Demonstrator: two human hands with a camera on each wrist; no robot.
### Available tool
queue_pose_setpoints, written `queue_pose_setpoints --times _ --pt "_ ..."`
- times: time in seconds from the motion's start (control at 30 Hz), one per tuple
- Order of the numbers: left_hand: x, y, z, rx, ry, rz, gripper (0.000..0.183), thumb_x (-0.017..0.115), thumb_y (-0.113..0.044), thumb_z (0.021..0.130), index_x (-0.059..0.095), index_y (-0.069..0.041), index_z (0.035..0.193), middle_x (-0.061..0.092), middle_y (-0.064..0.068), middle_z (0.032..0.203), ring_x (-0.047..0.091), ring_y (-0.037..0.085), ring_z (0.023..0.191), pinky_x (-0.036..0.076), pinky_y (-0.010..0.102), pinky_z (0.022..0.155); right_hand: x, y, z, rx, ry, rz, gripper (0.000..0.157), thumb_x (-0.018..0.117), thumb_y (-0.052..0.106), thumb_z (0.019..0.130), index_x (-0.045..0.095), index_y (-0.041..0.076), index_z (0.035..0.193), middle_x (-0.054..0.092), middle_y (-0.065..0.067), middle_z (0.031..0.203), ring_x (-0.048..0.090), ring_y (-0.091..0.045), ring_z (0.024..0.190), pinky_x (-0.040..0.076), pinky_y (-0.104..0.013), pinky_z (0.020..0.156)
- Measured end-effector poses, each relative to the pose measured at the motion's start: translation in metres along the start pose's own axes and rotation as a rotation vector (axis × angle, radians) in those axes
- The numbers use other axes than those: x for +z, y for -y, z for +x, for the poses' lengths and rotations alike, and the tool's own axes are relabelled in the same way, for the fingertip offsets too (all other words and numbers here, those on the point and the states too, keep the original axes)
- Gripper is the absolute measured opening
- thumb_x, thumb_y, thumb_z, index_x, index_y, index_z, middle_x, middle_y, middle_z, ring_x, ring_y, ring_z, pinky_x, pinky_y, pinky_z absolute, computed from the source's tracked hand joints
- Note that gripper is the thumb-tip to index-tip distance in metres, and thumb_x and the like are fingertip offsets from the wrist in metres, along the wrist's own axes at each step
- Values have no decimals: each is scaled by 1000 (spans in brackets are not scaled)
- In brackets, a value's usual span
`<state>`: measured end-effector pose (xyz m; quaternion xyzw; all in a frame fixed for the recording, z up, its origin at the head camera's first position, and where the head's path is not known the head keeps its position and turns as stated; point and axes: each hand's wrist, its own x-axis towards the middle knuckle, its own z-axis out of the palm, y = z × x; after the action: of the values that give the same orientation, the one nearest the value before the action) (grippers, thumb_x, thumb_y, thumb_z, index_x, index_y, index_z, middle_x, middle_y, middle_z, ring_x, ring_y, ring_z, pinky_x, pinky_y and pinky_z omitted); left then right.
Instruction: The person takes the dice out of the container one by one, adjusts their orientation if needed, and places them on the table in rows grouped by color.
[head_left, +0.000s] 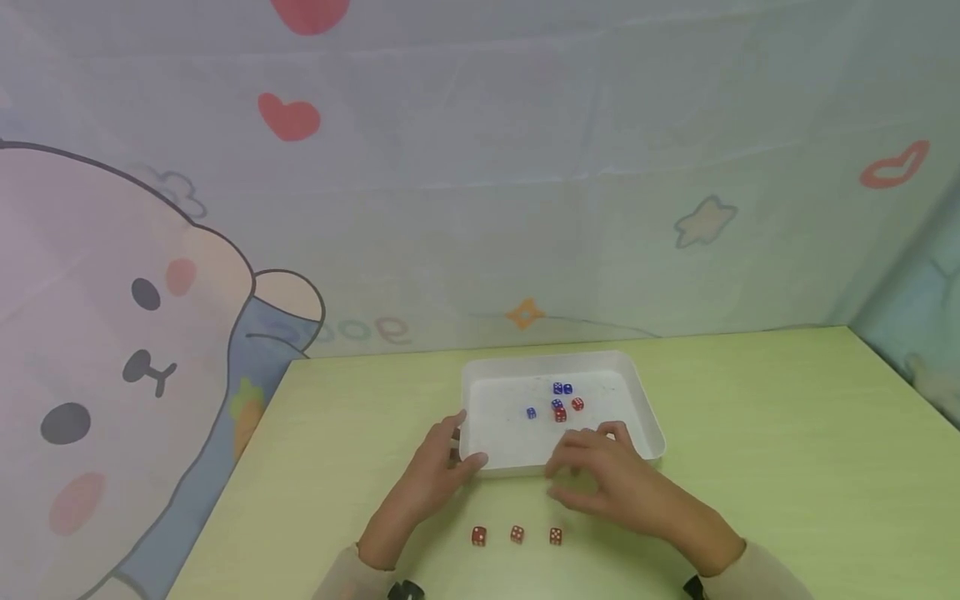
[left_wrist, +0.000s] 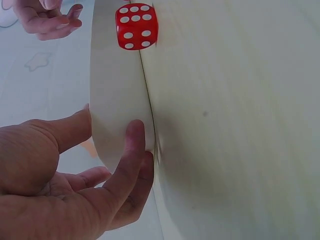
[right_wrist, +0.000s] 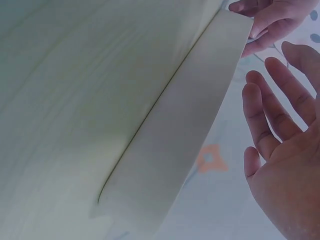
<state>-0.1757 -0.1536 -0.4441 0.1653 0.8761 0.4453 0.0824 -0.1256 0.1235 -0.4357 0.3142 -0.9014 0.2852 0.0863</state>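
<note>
My left hand (head_left: 435, 471) holds the front left corner of a white tray (head_left: 510, 468), its thumb at the rim and fingertips against the outer wall (left_wrist: 117, 85) in the left wrist view. Over the tray's front right edge hovers my right hand (head_left: 611, 479), fingers spread and loosely bent with nothing between them. Inside the tray lie several blue dice (head_left: 531, 412) and two red dice (head_left: 577, 404), grouped mostly right of centre. Three red dice (head_left: 517, 534) form a row on the table in front of the tray; one red die (left_wrist: 136, 26) shows large in the left wrist view.
The table (head_left: 765, 433) has a pale green top. Behind it hangs a printed cloth (head_left: 465, 208) with hearts, a star and a large cartoon animal (head_left: 112, 333) at the left.
</note>
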Motion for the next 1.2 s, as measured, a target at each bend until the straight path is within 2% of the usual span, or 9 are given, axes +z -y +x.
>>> queue_pose_setpoints --times 0.27,0.43,0.47,0.53,0.67,0.7,0.77,0.93,1.2 --pt "0 2 0 1 3 4 74 72 -15 102 31 13 158 54 26 130 64 39 115 56 51 94 0 -9 3 0 -70 -16 9 80 23 95 74 28 99 66 18 99 59 -1 86 29 -46 92" --pt "0 3 0 8 12 -3 75 71 -15 103 30 13 159 53 26 130 63 39 115 56 50 93 3 -16 6 33 -101 -24 10 79 17 96 74 23 102 69 11 104 59 -3 87 30 -50 95" --pt "0 3 0 9 13 -5 75 71 -15 103 30 13 159 53 26 130 63 39 116 56 50 93 4 -17 6 43 -113 -28 11 79 15 95 75 22 103 70 9 107 60 -4 87 30 -51 96" --pt "0 3 0 12 16 -3 75 71 -15 103 30 13 159 53 26 130 63 39 116 56 50 94 5 -18 8 66 -138 -40 13 79 11 94 75 18 103 73 2 113 68 -14 100 29 -54 98" --pt "0 3 0 8 14 2 75 71 -16 103 29 13 159 53 26 130 63 39 116 56 51 95 5 -20 11 117 -179 -80 18 81 4 91 75 15 104 73 -6 122 69 -23 105 28 -56 99" --pt "0 2 -1 5 13 4 75 71 -16 103 30 13 159 53 25 130 63 39 116 55 51 95 5 -21 12 135 -192 -95 19 81 3 90 76 15 104 73 -6 121 69 -26 109 29 -57 99" --pt "1 2 -1 -1 11 5 76 71 -16 103 30 12 159 53 25 131 63 39 116 56 51 95 4 -22 14 175 -219 -123 22 81 1 88 77 15 104 73 -3 117 67 -22 102 29 -59 99" --pt "1 0 -1 -10 8 4 76 72 -17 102 30 11 159 53 26 132 62 39 116 56 50 93 4 -26 18 274 -271 -144 26 82 -2 86 78 17 104 73 -1 109 64 -30 106 28 -62 100" --pt "3 -1 -1 -31 7 3 76 72 -16 102 31 10 160 53 25 133 62 38 116 56 49 92 5 -32 25 269 -278 -150 24 80 -2 86 77 14 102 73 -3 109 62 -28 102 28 -63 101"
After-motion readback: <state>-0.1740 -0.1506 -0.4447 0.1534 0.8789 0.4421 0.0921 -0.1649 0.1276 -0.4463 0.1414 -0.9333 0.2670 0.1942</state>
